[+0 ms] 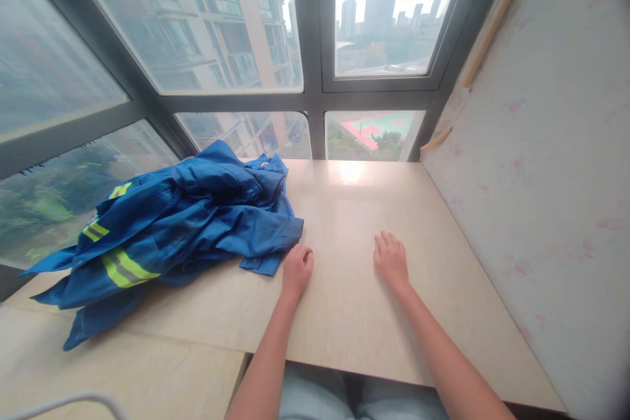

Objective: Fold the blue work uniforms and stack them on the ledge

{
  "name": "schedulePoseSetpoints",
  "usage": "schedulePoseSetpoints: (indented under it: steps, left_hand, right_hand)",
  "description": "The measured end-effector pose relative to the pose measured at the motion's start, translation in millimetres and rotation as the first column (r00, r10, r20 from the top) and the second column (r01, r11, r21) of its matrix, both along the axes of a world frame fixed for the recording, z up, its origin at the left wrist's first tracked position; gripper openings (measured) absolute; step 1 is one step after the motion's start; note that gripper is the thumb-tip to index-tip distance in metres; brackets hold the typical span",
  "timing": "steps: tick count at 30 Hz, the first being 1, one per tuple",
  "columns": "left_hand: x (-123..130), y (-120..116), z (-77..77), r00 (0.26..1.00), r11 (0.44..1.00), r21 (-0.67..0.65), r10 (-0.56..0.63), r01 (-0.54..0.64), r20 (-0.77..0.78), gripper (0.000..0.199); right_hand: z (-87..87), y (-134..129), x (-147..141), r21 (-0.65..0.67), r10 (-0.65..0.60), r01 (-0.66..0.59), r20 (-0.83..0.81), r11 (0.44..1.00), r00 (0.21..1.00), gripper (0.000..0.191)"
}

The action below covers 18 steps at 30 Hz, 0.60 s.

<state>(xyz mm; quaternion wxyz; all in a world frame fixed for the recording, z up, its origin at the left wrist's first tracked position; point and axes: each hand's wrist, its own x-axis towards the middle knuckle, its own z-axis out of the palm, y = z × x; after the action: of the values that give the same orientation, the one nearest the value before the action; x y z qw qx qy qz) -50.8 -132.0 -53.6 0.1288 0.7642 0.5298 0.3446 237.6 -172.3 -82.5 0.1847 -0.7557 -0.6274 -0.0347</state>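
A rumpled blue garment (pixel 197 216) with yellow and grey reflective bands lies in a heap on the left part of the pale tabletop (pixel 339 315). Just off its lower right corner rests my left hand (pixel 298 269), fingers curled in, with nothing seen inside them. My right hand (pixel 391 259) lies palm down on the tabletop further right, its fingers stretched forward and holding nothing. Neither hand grips the cloth.
Grey-framed windows (pixel 315 102) rise behind the tabletop. A wall with faded flower paper (pixel 551 210) borders the right side, its covering torn near the window corner. A white cable (pixel 73 399) curves at the bottom left.
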Motion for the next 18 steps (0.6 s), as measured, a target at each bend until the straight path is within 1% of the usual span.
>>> schedulePoseSetpoints:
  steps: [7,15,18]
  left_hand:
    - [-0.8,-0.6,-0.5,1.0,1.0,-0.003,-0.006,0.006,0.016,0.015]
    - [-1.1,-2.4,0.3,0.998,1.0,0.008,-0.015,0.015,0.059,0.015]
    - [-4.6,-7.9,0.7,0.995,1.0,0.02,0.018,-0.02,0.099,0.018]
  right_hand:
    - [-4.8,1.4,0.3,0.049,-0.009,0.009,-0.008,0.999,1.0,0.04]
    - [-3.4,1.2,1.9,0.067,-0.002,0.003,-0.021,0.998,1.0,0.039]
    - [-2.9,1.5,2.2,0.064,-0.003,0.005,-0.027,0.998,1.0,0.038]
